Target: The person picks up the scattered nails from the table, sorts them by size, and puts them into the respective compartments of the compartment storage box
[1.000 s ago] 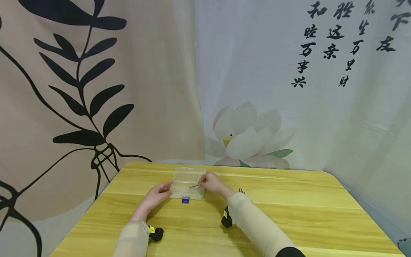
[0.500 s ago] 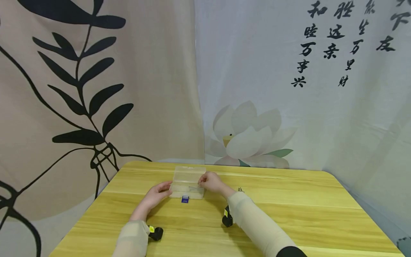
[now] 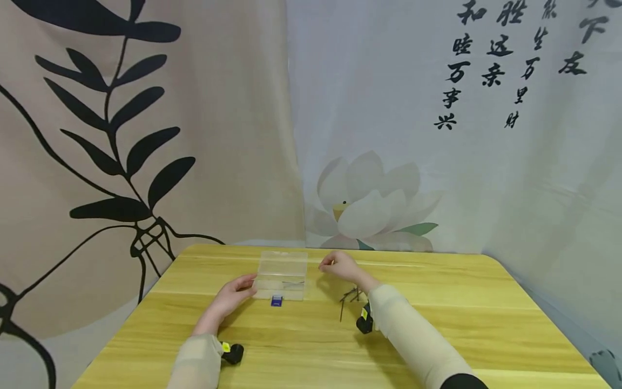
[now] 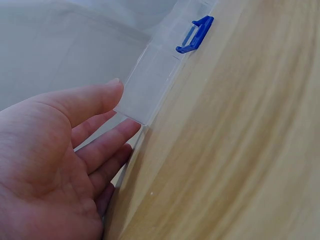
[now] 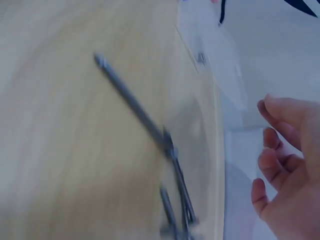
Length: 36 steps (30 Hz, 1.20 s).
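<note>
A clear plastic box (image 3: 283, 265) with a blue latch (image 3: 276, 301) stands with its lid raised. Inside it lies one thin dark rod (image 3: 293, 282). At the box's left end is my left hand (image 3: 232, 297); in the left wrist view its extended fingers and thumb meet the box corner. My right hand (image 3: 343, 268) hovers right of the box, fingers loosely bent and holding nothing, as the right wrist view confirms. Below that hand and forearm, several dark grey metal rods (image 5: 135, 105) lie in a loose heap, partly hidden by the sleeve in the head view.
The wooden table (image 3: 291, 346) reaches back to a hanging cloth (image 3: 379, 108) printed with a lotus and black characters. A black wrist camera (image 3: 364, 320) sits by the right sleeve, another camera (image 3: 234, 354) by the left.
The right hand has let go of the rod, which now lies in the box, and has moved right, away from it. More of the rod heap shows. The left hand stays at the box.
</note>
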Motion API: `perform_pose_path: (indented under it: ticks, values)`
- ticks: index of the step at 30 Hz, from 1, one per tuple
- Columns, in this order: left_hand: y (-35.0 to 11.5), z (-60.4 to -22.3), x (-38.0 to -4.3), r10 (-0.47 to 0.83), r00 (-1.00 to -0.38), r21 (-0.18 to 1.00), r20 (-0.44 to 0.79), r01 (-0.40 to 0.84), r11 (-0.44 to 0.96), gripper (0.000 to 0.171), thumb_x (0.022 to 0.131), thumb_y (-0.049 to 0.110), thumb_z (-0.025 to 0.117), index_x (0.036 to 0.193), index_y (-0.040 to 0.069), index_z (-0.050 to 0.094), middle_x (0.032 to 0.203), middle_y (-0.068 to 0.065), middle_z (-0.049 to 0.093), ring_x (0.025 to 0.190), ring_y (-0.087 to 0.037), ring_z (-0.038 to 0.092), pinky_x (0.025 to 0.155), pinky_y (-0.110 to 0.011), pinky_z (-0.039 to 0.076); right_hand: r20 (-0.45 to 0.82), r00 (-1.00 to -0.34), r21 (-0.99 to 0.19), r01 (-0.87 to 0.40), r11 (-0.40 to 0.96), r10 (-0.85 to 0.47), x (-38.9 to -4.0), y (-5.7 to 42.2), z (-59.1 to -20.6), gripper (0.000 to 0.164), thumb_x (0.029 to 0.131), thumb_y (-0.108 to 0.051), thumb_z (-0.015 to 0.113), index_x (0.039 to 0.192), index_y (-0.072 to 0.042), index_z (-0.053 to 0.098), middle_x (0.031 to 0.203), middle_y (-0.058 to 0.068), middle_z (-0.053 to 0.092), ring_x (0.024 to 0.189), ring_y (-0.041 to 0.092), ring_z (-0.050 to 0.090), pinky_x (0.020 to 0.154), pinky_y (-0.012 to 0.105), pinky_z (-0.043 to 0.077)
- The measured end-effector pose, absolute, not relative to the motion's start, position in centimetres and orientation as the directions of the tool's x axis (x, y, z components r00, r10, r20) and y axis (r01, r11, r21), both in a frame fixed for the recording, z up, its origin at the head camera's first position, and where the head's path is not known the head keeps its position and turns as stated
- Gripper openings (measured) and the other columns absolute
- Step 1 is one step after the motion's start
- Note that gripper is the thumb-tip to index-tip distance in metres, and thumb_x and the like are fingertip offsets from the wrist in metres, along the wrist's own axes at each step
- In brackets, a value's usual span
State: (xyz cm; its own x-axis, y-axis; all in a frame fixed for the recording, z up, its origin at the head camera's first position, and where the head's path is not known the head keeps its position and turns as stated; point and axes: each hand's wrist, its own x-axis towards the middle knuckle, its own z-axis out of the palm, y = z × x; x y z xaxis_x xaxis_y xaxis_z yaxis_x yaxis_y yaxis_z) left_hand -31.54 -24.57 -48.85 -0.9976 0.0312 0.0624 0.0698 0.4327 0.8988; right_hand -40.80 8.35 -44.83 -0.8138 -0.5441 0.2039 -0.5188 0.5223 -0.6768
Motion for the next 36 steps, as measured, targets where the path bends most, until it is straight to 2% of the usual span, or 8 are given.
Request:
perform_pose_path:
  ticks: [3,11,17,19,24,29,36]
  values:
    - [-24.6,-48.8,-31.5,0.039,-0.998,0.896,0.059,0.070,0.439,0.048,0.097,0.014,0.060,0.141,0.002,0.048,0.134,-0.024,0.052,0.125,-0.040,0.045,0.104,-0.054,0.035,0.179,-0.824,-0.692,-0.494,0.526,-0.537,-40.8,10.1,-44.5,0.019,0.095,-0.016,0.062,0.101,-0.001,0.073,0.101,0.004,0.068,0.074,0.013,0.055,0.065,0.030,0.047]
    - [-24.5,-48.7,-31.3,0.048,-0.997,0.889,0.065,0.080,0.450,0.048,0.097,0.014,0.060,0.142,0.001,0.047,0.134,-0.025,0.052,0.126,-0.041,0.045,0.104,-0.054,0.035,0.165,-0.842,-0.746,-0.448,0.494,-0.514,-40.6,14.3,-44.0,0.023,0.096,-0.014,0.060,0.104,0.005,0.070,0.104,0.010,0.069,0.093,0.020,0.062,0.081,0.040,0.051]
    - [-24.6,-48.4,-31.0,0.069,-0.996,0.884,0.062,0.087,0.459,0.050,0.098,0.014,0.059,0.143,-0.002,0.044,0.135,-0.028,0.050,0.126,-0.043,0.044,0.103,-0.055,0.035,0.120,-0.875,-0.761,-0.384,0.523,-0.468,-40.9,16.3,-44.8,0.020,0.096,-0.013,0.061,0.102,0.003,0.071,0.102,0.009,0.069,0.088,0.017,0.059,0.076,0.035,0.049]
    - [-24.5,-48.3,-31.0,0.071,-0.996,0.887,0.059,0.085,0.454,0.051,0.098,0.014,0.059,0.143,-0.003,0.044,0.135,-0.028,0.050,0.126,-0.043,0.044,0.103,-0.055,0.034,0.124,-0.876,-0.762,-0.385,0.521,-0.467,-40.9,17.0,-45.2,0.019,0.095,-0.012,0.062,0.102,0.004,0.071,0.103,0.012,0.069,0.088,0.017,0.059,0.075,0.033,0.049]
    - [-24.5,-48.2,-31.0,0.074,-0.995,0.884,0.062,0.089,0.459,0.051,0.097,0.015,0.060,0.143,-0.002,0.044,0.135,-0.028,0.050,0.125,-0.042,0.045,0.103,-0.054,0.036,0.112,-0.853,-0.789,-0.388,0.477,-0.510,-40.5,18.4,-46.0,0.022,0.095,-0.009,0.061,0.106,0.009,0.068,0.110,0.019,0.067,0.098,0.025,0.060,0.082,0.035,0.049]
    - [-24.5,-48.3,-31.2,0.062,-0.996,0.885,0.063,0.084,0.459,0.050,0.097,0.014,0.060,0.142,0.000,0.046,0.134,-0.026,0.052,0.125,-0.041,0.045,0.104,-0.053,0.035,0.076,-0.834,-0.788,-0.386,0.479,-0.547,-40.5,19.4,-46.8,0.023,0.096,-0.005,0.057,0.114,0.005,0.067,0.115,0.017,0.065,0.106,0.029,0.058,0.089,0.041,0.048]
    - [-24.3,-48.5,-31.2,0.056,-0.997,0.893,0.055,0.074,0.443,0.049,0.097,0.014,0.060,0.143,0.000,0.046,0.134,-0.026,0.051,0.125,-0.040,0.045,0.104,-0.053,0.034,0.029,-0.778,-0.799,-0.396,0.453,-0.628,-40.5,19.5,-47.5,0.036,0.089,0.000,0.062,0.125,0.003,0.063,0.124,0.016,0.063,0.114,0.033,0.054,0.096,0.046,0.043]
